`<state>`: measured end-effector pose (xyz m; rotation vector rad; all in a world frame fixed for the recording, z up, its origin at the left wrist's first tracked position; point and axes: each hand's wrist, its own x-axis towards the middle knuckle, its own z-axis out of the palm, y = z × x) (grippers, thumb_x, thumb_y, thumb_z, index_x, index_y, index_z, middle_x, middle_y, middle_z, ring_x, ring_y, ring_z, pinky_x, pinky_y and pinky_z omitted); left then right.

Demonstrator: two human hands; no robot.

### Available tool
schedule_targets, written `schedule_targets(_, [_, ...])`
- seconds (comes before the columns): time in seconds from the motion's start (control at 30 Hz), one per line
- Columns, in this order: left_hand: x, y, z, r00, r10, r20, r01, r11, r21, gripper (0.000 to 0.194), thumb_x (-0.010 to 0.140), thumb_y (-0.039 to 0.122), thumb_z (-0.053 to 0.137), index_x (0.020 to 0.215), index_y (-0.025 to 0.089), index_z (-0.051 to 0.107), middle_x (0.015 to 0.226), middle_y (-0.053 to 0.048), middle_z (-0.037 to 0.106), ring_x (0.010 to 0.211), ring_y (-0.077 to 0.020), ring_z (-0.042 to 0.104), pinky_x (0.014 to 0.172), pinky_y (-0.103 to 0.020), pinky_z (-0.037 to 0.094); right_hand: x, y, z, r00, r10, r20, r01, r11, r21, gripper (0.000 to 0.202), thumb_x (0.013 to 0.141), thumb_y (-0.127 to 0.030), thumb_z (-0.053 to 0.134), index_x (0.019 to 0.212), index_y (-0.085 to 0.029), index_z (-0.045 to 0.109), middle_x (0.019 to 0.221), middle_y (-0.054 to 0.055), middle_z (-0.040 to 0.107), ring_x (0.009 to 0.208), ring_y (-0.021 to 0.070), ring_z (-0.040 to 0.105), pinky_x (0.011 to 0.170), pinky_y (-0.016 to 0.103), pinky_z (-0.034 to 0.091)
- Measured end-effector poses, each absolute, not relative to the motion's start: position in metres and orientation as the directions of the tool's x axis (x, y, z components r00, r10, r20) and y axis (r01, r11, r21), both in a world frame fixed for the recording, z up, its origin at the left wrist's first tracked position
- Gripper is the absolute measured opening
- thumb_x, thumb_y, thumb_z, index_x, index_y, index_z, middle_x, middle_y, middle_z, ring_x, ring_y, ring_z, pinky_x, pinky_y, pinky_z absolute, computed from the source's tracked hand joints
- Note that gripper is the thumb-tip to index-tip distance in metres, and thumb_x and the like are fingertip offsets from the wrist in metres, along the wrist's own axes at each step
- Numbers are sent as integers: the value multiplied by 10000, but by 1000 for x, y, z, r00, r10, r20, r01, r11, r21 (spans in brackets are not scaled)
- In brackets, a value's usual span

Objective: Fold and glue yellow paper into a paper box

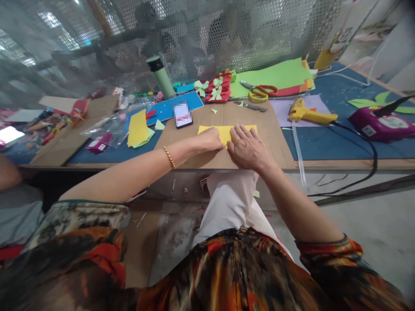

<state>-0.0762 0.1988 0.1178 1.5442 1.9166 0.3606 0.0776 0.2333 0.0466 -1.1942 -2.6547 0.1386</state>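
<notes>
A strip of yellow paper (226,132) lies on a cardboard sheet (275,147) at the table's front edge. My left hand (210,140) is closed at the paper's left half, its fingers curled and the thumb side toward the middle of the strip. Spread flat over the right half, my right hand (247,146) presses the paper down with its fingers stretched out. Both hands hide parts of the strip. Beyond them on the cardboard are a phone (183,115), a dark-bladed knife (254,106) and small pale green scraps.
Scissors (257,91) rest near green sheets (275,80) and a red pleated piece with bows (218,88). A yellow glue gun (311,114) lies right, its cord running by a purple device (382,123). Left are yellow paper pieces (137,127) and a green bottle (162,77). Another person's arm (8,172) shows.
</notes>
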Motion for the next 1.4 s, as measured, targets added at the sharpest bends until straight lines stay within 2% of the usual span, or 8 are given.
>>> schedule_targets(0.1, [-84,197,117,-126,945,-301,827,267,495,535,780,20,741,459,222,363,470,73,329,527,-100,277,589,-350,175,78,234,45,-647,740,185,721,672,-168,666,1119,-318,295,1660,50,422,1776,278,379,1686,381,338,1360,621,269])
schedule_targets(0.23, [-99,196,110,-135,952,-274,860,250,445,480,813,51,726,493,218,409,513,59,395,544,-106,316,587,-340,210,79,238,39,-661,716,224,702,696,-154,663,1119,-324,277,1643,50,437,1759,290,404,1673,390,362,1341,639,293])
schedule_targets(0.47, [-121,193,99,-110,962,-250,880,211,426,408,808,120,721,543,222,429,569,43,431,584,-122,359,597,-328,246,82,243,31,-677,691,253,686,717,-125,647,1120,-316,253,1624,35,456,1748,289,426,1660,385,381,1320,633,313])
schedule_targets(0.67, [-129,189,102,-137,959,-250,878,234,418,330,753,102,722,588,227,464,613,23,496,620,-141,432,600,-321,296,83,243,32,-676,691,257,687,717,-122,641,1121,-324,261,1628,16,456,1746,276,438,1656,388,388,1319,640,319])
schedule_targets(0.83, [-136,183,106,-167,951,-262,866,268,423,321,741,85,713,587,225,468,586,36,472,607,-133,429,600,-316,301,83,242,34,-675,705,220,701,705,-108,656,1121,-316,252,1636,44,438,1759,281,413,1672,395,359,1334,634,304])
schedule_targets(0.93, [-143,180,106,-192,946,-260,861,290,418,316,728,74,706,573,222,474,604,29,495,609,-137,448,620,-329,306,84,243,32,-678,698,229,692,712,-119,653,1123,-336,252,1635,20,446,1759,283,411,1669,392,368,1325,652,317])
schedule_targets(1.3, [-157,173,109,-242,939,-246,873,322,367,392,812,109,712,533,224,463,616,12,512,592,-139,451,633,-343,300,85,246,28,-677,688,262,681,720,-130,636,1120,-340,259,1606,1,485,1741,282,443,1647,388,407,1314,655,333])
schedule_targets(1.4, [-164,169,112,-251,941,-228,893,316,320,350,827,131,744,574,217,518,665,-14,569,645,-166,522,658,-333,355,84,245,30,-676,693,250,687,716,-127,643,1116,-335,265,1617,10,471,1748,285,430,1653,393,396,1314,662,333])
